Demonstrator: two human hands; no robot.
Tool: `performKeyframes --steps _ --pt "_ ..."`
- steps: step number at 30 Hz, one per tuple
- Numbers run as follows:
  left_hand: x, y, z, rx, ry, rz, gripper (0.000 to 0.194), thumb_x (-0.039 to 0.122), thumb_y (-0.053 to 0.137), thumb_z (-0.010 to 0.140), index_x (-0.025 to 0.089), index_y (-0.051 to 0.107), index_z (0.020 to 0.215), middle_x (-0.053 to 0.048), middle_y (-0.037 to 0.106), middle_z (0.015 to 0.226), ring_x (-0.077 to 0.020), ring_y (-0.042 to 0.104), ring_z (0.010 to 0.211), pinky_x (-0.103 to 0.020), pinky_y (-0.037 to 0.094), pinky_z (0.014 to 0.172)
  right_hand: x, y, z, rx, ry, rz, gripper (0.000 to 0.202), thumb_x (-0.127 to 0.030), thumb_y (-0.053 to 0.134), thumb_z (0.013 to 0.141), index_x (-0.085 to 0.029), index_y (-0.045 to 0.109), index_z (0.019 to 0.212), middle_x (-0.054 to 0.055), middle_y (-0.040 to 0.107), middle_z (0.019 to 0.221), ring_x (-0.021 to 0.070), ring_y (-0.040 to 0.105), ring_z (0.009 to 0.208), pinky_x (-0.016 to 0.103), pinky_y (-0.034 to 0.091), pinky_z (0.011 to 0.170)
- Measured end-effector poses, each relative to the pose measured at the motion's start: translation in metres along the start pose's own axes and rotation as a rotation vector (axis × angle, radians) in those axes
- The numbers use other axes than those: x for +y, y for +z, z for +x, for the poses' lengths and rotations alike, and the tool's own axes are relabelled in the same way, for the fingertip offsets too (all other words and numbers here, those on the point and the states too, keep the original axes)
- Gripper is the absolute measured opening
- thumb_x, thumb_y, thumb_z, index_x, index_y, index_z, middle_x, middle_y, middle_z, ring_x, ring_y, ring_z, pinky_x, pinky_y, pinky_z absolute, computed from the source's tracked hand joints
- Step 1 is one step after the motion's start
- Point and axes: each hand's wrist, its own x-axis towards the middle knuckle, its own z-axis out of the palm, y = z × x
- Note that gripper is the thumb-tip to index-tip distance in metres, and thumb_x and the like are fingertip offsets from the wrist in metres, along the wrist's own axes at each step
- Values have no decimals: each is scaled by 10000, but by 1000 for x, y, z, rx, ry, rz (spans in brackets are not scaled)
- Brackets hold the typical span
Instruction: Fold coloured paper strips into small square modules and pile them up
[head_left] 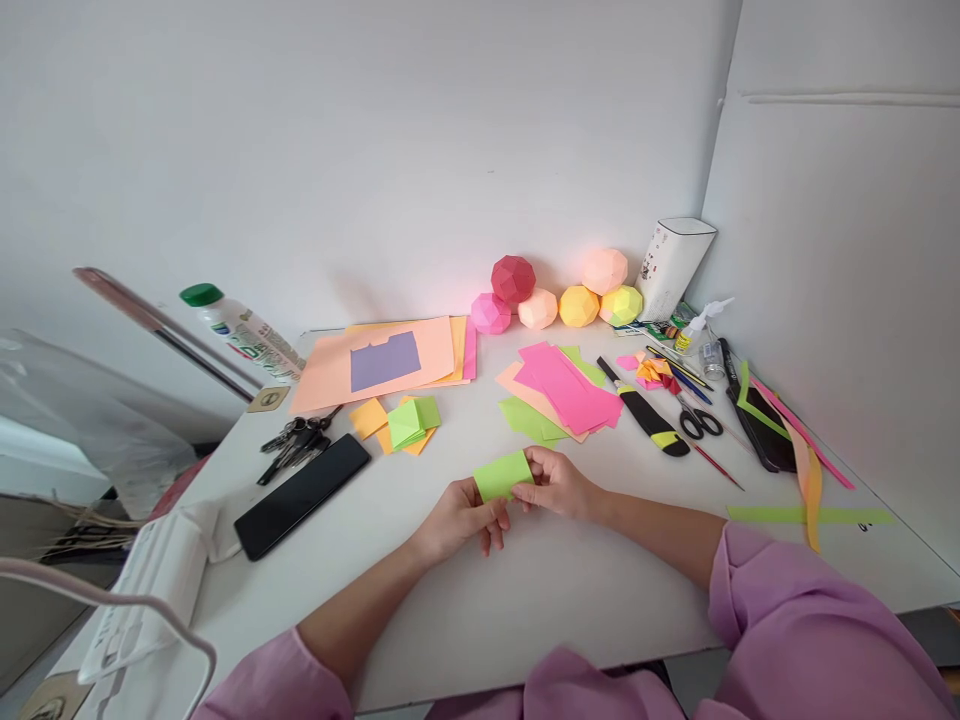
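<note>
Through the head camera I see the left hand (461, 520) and right hand (556, 484) both closed on one small green paper (504, 476), each pinching an end of it between thumb and fingers. The paper is over the white worktop (600, 600), about midway between its left and right edges.

The worktop's back edge meets a plain pale wall (420, 140), and a white panel (847, 260) rises along the right edge. Near the middle of the back edge I have faceted paper balls (538, 308) in crimson, pink, peach and yellow, some piled on others. A white box (675, 268) stands towards the back right corner. Nearer the right edge lie a cutter (645, 409), scissors (701, 421) and a dark pouch (760, 425) with coloured strips over it; a green strip (765, 515) lies towards the front right corner.

By the back left corner I make out a green-capped bottle (244, 330) beside peach sheets (322, 365), a purple piece (385, 361) on top. Keys (300, 444) and a black phone (302, 496) lie near the left edge. Between keys and hands sit small green and orange squares (406, 424); pink, peach and green offcuts (571, 390) lie beyond the hands. Clear plastic (97, 430) hangs past the left edge.
</note>
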Motion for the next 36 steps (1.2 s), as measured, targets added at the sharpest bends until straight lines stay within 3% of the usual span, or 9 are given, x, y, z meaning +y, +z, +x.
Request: performKeyframes --steps 9,17,21,26,29,31,33,35,36 --pt "-4 -6 0 20 12 -143 128 214 551 707 152 460 644 -16 618 554 -117 550 365 -201 384 301 3 -8 3 87 5 24 337 -311 670 705 -158 506 957 5 599 731 108 553 611 239 449 560" --pt "-4 -1 5 -2 87 -85 283 403 571 759 151 460 827 -24 612 667 -135 598 466 -200 423 312 -1 -7 2 64 -15 -3 340 -323 662 717 -158 506 971 -13 588 702 96 532 580 244 443 568" --pt "-10 -2 8 4 90 -49 279 408 583 748 153 470 770 17 574 558 -96 529 362 -185 393 291 0 -9 3 68 -13 -56 341 -305 649 725 -155 509 997 -12 573 692 104 532 605 237 423 550" --pt "-4 -6 4 94 63 -95 299 402 647 686 172 457 672 43 540 476 -92 485 297 -179 330 254 6 -20 6 188 -32 -94 367 -330 640 711 -167 497 1008 -42 520 608 99 500 524 243 410 508" --pt "5 -15 1 298 137 -192 314 386 673 663 174 453 589 41 521 415 -96 452 265 -190 293 242 5 -31 7 387 -159 -332 259 -328 550 768 -179 506 974 -17 540 630 120 508 537 278 438 533" --pt "10 -27 1 395 194 -238 331 407 615 723 175 431 574 48 505 403 -76 442 280 -177 303 268 3 -41 8 618 -312 -706 178 -308 475 806 -184 535 918 34 583 728 163 553 666 328 468 628" --pt "12 -41 5 555 244 -408 307 344 645 718 159 442 581 38 522 432 -66 450 305 -171 312 278 1 -52 9 699 -338 -820 132 -275 488 788 -185 566 845 87 594 878 230 526 924 407 420 831" --pt "12 -55 11 604 254 -486 253 308 621 751 148 463 634 26 554 497 -66 505 373 -163 373 328 1 -63 11 749 -323 -928 185 -232 517 759 -162 580 918 131 553 1067 271 421 1115 443 321 960" --pt "11 -60 14 613 251 -512 222 299 599 773 139 483 671 10 576 532 -71 539 421 -162 412 367 2 -68 11 775 -258 -1137 243 -225 507 761 -148 572 983 149 512 1156 280 378 1169 444 307 977"
